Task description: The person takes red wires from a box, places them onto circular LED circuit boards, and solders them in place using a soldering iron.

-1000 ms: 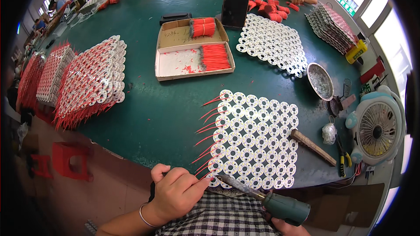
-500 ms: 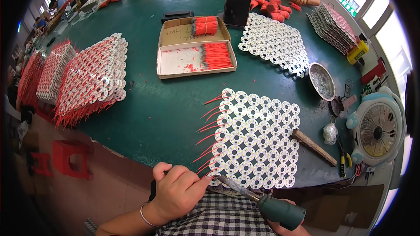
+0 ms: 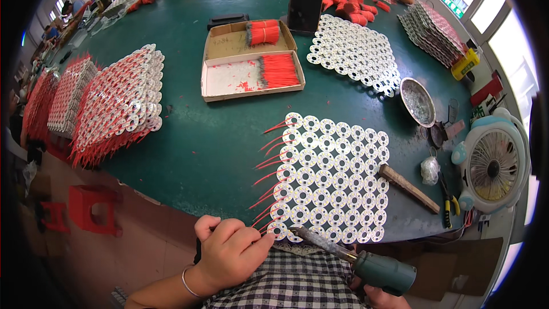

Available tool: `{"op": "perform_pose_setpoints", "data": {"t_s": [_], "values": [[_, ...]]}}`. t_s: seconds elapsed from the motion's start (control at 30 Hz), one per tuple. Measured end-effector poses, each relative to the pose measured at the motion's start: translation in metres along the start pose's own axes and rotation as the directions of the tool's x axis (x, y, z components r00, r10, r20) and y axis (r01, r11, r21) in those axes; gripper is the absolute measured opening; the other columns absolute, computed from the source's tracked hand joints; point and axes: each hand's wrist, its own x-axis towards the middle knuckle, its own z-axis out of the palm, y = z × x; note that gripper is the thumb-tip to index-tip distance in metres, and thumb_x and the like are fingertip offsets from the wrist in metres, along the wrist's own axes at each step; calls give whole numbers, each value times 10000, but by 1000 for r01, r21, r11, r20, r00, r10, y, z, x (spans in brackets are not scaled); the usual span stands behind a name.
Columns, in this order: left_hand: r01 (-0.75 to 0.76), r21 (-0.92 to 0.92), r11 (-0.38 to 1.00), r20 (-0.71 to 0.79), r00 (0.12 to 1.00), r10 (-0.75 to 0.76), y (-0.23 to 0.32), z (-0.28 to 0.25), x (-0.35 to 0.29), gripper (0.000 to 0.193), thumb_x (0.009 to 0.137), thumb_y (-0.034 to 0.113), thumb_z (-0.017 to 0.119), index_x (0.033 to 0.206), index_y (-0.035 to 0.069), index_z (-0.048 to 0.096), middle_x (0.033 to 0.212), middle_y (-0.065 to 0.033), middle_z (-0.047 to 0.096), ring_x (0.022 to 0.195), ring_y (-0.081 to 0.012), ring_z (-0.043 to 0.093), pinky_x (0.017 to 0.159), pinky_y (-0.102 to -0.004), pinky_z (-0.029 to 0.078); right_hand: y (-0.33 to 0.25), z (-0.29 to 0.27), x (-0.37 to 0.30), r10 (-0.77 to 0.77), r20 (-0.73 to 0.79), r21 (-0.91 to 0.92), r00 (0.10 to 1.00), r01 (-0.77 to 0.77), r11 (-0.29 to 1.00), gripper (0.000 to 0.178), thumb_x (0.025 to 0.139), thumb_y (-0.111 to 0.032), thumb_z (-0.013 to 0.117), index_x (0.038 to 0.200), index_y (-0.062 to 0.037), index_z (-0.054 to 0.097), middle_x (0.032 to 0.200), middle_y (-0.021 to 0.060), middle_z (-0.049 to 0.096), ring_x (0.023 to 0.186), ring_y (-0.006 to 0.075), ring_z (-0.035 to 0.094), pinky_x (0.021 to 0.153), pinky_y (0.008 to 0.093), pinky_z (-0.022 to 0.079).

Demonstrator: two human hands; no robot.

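A panel of white ring-shaped LED boards [image 3: 324, 177] lies on the table's near edge, with thin red wires [image 3: 265, 180] sticking out from its left column. At the panel's near left corner, my left hand [image 3: 231, 252] is closed, thumb and fingertips pressed together; whatever they pinch is hidden, though a red wire ends close by. From the lower right, my right hand [image 3: 388, 297] grips the green handle of a soldering iron [image 3: 386, 273], which partly covers the fingers. The iron's tip is over the bottom row of boards, a little right of my left fingertips.
A wooden stick [image 3: 409, 188] touches the panel's right side. Beyond stand an open box [image 3: 229, 92] of red wires, a phone [image 3: 306, 1], another panel [image 3: 354, 54] and a metal bowl [image 3: 417, 102]. Pliers [image 3: 448, 203] and a fan [image 3: 493, 163] are right; wired panel stacks [image 3: 120, 103], left.
The soldering iron and my right hand have moved right, and the tip has drawn away from my left fingertips. My left hand stays almost in place. The whole view has shifted slightly.
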Motion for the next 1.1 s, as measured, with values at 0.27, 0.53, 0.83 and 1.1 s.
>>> {"op": "perform_pose_setpoints", "data": {"t_s": [0.27,0.53,0.83,1.1], "values": [[-8,-19,1000,-2,1000,8,2,5,-4,205,649,121,795,834,195,744,764,86,531,754,-134,520,858,-422,286,-18,3,8,-33,16,-64,999,33,997,550,886,-139,742,1349,31,498,1219,166,651,1099,274,638,950,393,500],[16,-45,999,6,1000,-16,3,3,-3,197,650,114,802,822,174,729,763,73,540,756,-141,528,840,-422,298,-30,7,14,-63,41,-129,997,68,989,566,906,-197,733,1367,12,478,1228,157,638,1102,273,624,943,402,497],[19,-44,999,33,999,-18,2,2,-3,206,642,116,803,826,168,726,762,72,548,760,-149,535,822,-425,306,-30,-10,20,25,75,265,997,-44,963,683,924,-442,682,1351,49,475,1076,178,680,657,227,667,625,365,591],[45,-41,998,121,992,-40,-4,-11,7,178,694,169,794,860,214,745,827,85,563,850,-137,554,862,-416,303,-51,-17,46,-35,-428,389,903,220,895,712,899,-372,715,1354,91,423,1125,257,637,560,266,658,425,333,521]]}}
